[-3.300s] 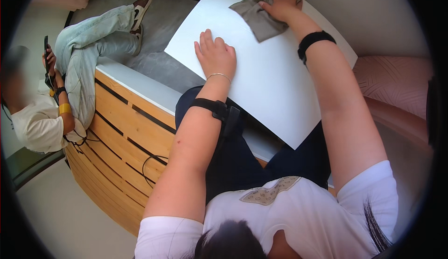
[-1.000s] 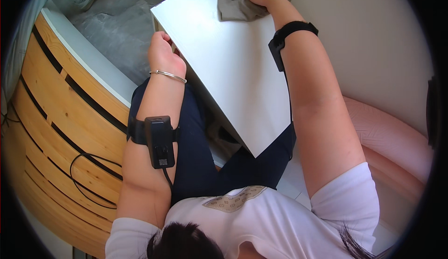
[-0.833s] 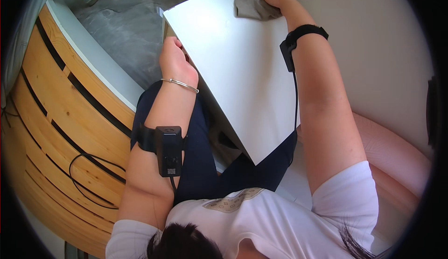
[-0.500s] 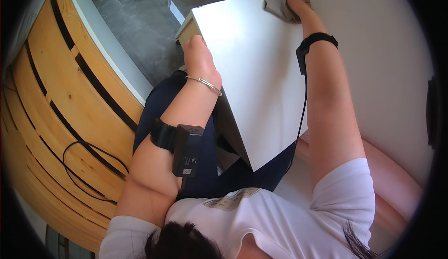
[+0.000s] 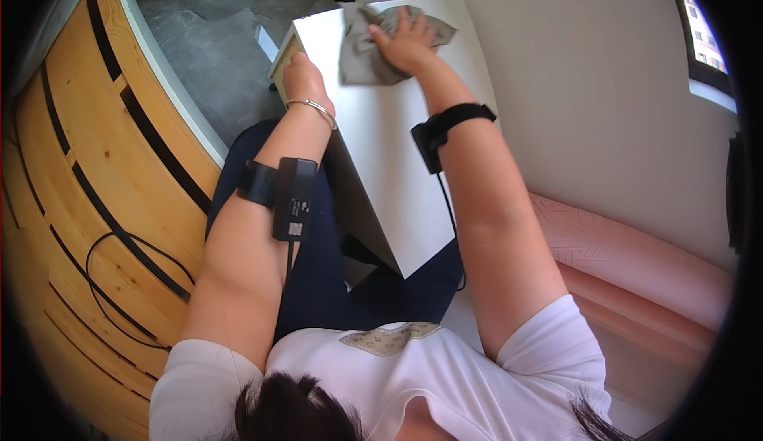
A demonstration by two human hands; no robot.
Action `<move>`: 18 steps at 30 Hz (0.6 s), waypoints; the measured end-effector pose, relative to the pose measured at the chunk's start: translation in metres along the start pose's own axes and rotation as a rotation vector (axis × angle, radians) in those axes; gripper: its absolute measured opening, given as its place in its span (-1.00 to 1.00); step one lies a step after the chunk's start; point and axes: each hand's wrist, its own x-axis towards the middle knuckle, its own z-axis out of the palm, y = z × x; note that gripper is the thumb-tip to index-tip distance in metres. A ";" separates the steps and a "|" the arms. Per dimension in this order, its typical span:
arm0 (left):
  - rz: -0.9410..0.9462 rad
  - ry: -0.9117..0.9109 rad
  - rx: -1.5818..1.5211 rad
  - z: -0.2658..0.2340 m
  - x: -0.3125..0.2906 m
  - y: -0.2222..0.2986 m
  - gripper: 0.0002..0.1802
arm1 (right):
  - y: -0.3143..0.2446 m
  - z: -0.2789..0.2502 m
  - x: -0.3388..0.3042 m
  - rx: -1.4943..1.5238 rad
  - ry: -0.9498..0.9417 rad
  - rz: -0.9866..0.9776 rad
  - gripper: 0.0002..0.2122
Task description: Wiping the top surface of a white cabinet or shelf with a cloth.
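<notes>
A white cabinet (image 5: 397,178), narrow and box-like, stands in front of me with its smooth top facing up. On the far part of that top lies a crumpled grey cloth (image 5: 362,58). My right hand (image 5: 409,43) presses down on the cloth and grips it, fingers bent and a little apart over its folds. My left hand (image 5: 308,83) is closed at the cabinet's left edge, near the far left corner, its fingertips hidden. Bands with small black boxes circle both my forearms, and a silver bangle (image 5: 311,108) sits at my left wrist.
A slatted wooden surface (image 5: 135,170) runs along the left, with a loose black cable (image 5: 91,270) on it. Beyond lies a grey marbled floor (image 5: 214,35). A pale wall (image 5: 556,67) stands close on the right, with a pink padded piece (image 5: 620,242) below it.
My right hand has moved left with the cloth, from the far right corner onto the far middle of the top. The view has shifted; my left hand stays at the edge.
</notes>
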 end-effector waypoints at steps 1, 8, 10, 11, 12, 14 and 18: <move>-0.016 0.005 0.000 0.001 -0.001 0.001 -0.59 | -0.005 0.006 -0.022 -0.035 0.001 -0.093 -0.23; -0.171 -0.035 0.100 0.008 -0.058 0.047 -0.80 | 0.000 0.045 -0.174 -0.184 0.121 -0.570 -0.33; -0.138 -0.050 0.136 0.002 -0.056 0.043 -0.94 | 0.009 0.043 -0.193 -0.156 0.072 -0.585 -0.35; -0.129 -0.044 0.148 0.003 -0.057 0.044 -0.90 | 0.012 0.042 -0.193 -0.156 0.073 -0.584 -0.35; -0.129 -0.044 0.149 0.005 -0.057 0.044 -0.90 | 0.014 0.041 -0.190 -0.113 0.064 -0.573 -0.37; -0.104 -0.051 0.145 0.003 -0.054 0.043 -0.88 | 0.014 0.039 -0.184 -0.062 0.049 -0.561 -0.38; -0.113 -0.017 0.177 -0.009 -0.046 0.039 -0.86 | 0.008 0.043 -0.168 -0.031 -0.021 -0.500 -0.39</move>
